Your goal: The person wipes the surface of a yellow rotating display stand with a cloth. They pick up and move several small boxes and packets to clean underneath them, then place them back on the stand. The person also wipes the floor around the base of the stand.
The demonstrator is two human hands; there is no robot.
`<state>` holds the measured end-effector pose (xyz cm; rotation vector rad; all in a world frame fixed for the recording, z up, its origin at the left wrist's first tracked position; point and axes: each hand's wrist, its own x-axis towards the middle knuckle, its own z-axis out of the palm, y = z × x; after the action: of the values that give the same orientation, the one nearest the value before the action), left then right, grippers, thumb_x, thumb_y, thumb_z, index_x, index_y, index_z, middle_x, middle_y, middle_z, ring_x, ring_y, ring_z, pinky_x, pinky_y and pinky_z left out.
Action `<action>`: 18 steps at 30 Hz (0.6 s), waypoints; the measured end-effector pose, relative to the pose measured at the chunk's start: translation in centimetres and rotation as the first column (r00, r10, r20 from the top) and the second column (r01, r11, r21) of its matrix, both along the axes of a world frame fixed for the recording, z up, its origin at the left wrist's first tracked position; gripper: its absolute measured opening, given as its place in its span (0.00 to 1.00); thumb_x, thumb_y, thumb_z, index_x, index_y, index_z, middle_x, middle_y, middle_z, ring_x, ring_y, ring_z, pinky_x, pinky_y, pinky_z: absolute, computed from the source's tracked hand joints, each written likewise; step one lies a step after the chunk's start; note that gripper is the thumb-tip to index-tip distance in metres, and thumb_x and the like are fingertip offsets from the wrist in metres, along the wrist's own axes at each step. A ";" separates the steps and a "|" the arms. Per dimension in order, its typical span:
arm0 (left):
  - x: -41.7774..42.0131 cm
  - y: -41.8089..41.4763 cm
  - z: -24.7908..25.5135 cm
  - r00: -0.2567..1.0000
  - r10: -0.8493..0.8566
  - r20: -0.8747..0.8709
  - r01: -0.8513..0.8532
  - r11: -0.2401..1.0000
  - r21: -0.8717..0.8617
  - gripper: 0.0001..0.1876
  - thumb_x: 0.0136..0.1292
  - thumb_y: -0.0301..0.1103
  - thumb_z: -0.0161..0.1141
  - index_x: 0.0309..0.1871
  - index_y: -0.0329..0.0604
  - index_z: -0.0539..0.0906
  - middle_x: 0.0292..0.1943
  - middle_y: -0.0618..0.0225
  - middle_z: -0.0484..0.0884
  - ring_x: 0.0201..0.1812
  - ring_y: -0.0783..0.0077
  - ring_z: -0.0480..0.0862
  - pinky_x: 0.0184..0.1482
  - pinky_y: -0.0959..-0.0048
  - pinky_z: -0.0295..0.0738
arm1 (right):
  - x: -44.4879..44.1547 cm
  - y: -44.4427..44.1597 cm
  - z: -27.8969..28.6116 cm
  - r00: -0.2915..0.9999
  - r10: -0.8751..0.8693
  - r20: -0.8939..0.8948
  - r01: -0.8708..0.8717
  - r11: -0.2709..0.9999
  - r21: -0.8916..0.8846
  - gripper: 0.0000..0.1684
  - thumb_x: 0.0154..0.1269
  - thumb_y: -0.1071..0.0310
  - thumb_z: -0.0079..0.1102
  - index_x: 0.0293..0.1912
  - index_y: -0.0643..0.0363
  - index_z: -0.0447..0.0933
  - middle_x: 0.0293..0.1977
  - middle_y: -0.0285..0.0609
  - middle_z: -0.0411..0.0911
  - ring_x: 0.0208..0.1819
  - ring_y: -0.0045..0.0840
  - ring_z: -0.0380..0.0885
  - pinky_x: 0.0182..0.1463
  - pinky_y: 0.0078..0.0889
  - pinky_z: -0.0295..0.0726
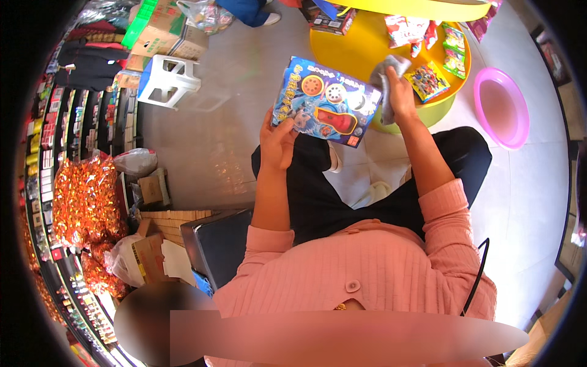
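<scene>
A blue printed toy box (328,103) is tilted in front of me above my knees, its printed face towards me. My left hand (278,142) grips its lower left edge, with the thumb on the printed face. My right hand (400,94) holds a crumpled grey cloth (384,87) beside the box's right edge. Right behind that hand is a round yellow table (362,43), bearing a colourful snack packet (427,81), green packets (454,50), red and white packets (406,31) and a dark box (337,22).
A pink plastic basin (501,108) stands on the floor at the right. On the left are a white plastic stool (168,81), cardboard boxes (160,27), shelves of goods and large bags of orange-wrapped items (87,202). Part of another person (250,11) shows at the top.
</scene>
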<state>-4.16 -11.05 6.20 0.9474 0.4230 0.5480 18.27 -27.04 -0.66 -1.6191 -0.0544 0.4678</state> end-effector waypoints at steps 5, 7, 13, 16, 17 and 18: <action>0.5 1.2 -0.7 0.989 0.022 0.146 -0.005 0.994 -0.113 0.23 0.59 0.23 0.57 0.59 0.38 0.69 0.53 0.60 0.77 0.55 0.63 0.78 0.56 0.61 0.75 | 0.7 -0.5 -0.5 0.976 0.000 -0.219 0.056 0.968 0.246 0.32 0.66 0.44 0.51 0.47 0.68 0.75 0.38 0.44 0.78 0.38 0.25 0.75 0.43 0.28 0.73; 0.2 1.8 -1.8 0.979 0.028 0.204 0.018 0.976 -0.219 0.23 0.60 0.24 0.56 0.60 0.39 0.69 0.54 0.61 0.77 0.55 0.63 0.78 0.57 0.61 0.74 | 0.1 -0.5 1.1 0.929 0.130 -0.347 0.045 0.890 0.453 0.31 0.65 0.43 0.53 0.53 0.60 0.73 0.40 0.36 0.76 0.39 0.21 0.75 0.43 0.24 0.74; -0.2 2.4 -3.5 0.953 0.019 0.304 0.075 0.953 -0.294 0.23 0.60 0.25 0.56 0.61 0.41 0.69 0.56 0.62 0.76 0.57 0.63 0.77 0.59 0.61 0.73 | -4.1 -0.5 4.4 0.819 0.547 -0.175 -0.308 0.674 0.671 0.38 0.58 0.44 0.65 0.60 0.58 0.68 0.51 0.35 0.75 0.54 0.22 0.72 0.60 0.28 0.68; -0.2 2.0 -2.0 0.964 -0.049 0.260 0.098 0.979 -0.178 0.26 0.57 0.23 0.60 0.61 0.41 0.69 0.55 0.64 0.76 0.57 0.65 0.76 0.59 0.62 0.72 | -4.1 -0.5 4.8 0.831 0.557 0.006 -0.482 0.714 0.508 0.34 0.53 0.64 0.73 0.58 0.60 0.70 0.50 0.36 0.77 0.52 0.21 0.73 0.59 0.28 0.69; -0.4 1.9 -1.6 0.969 -0.080 0.234 0.112 0.986 -0.127 0.27 0.56 0.22 0.62 0.61 0.41 0.69 0.55 0.65 0.76 0.57 0.66 0.76 0.60 0.63 0.72 | -4.1 -0.5 4.9 0.845 0.534 0.007 -0.462 0.724 0.511 0.33 0.52 0.67 0.73 0.57 0.60 0.71 0.49 0.36 0.77 0.52 0.21 0.74 0.58 0.27 0.70; -0.7 1.9 -1.9 0.983 -0.080 0.164 0.087 0.996 -0.031 0.29 0.54 0.21 0.64 0.61 0.41 0.69 0.55 0.66 0.76 0.57 0.67 0.76 0.60 0.63 0.71 | -4.1 -0.5 5.1 0.859 0.512 0.008 -0.442 0.735 0.515 0.32 0.52 0.70 0.73 0.56 0.61 0.72 0.48 0.36 0.78 0.51 0.21 0.74 0.57 0.27 0.71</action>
<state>-4.83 -9.17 4.32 0.8723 0.2452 0.5346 14.17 -27.50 4.39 -1.0353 -0.4705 0.8847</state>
